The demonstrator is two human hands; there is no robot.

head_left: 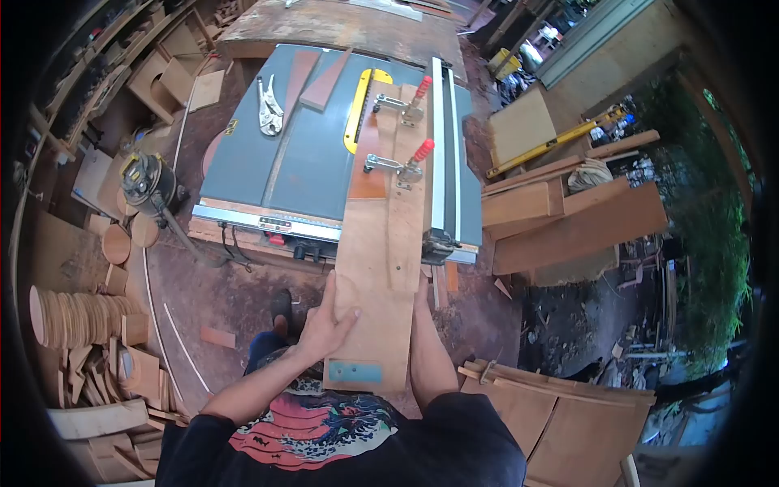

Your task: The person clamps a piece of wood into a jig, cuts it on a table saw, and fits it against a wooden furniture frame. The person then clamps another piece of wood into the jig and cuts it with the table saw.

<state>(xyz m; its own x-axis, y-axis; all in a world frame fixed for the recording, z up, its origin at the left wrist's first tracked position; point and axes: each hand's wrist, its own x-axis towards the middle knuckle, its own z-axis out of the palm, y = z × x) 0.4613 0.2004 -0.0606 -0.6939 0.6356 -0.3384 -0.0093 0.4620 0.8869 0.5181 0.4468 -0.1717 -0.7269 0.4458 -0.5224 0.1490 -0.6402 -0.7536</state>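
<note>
A long plywood jig (375, 256) lies lengthwise on the table saw (312, 170), its near end reaching past the table's front edge toward my body. Two toggle clamps (406, 166) with red handles are fixed on it, over a reddish-brown wood piece (369, 174) along its left side. My left hand (326, 326) grips the jig's left edge, thumb on top and some fingers out of sight below. At the right edge, my right hand (421, 307) holds the jig, its fingers mostly hidden by the board. A teal patch (355, 372) marks the near end.
Locking pliers (269, 109) and tapered wood pieces (326, 85) lie on the saw table. The yellow throat plate (354, 122) is left of the jig; the rip fence (443, 146) runs along its right. A shop vacuum (148, 180) and stacked wood discs (81, 316) stand left.
</note>
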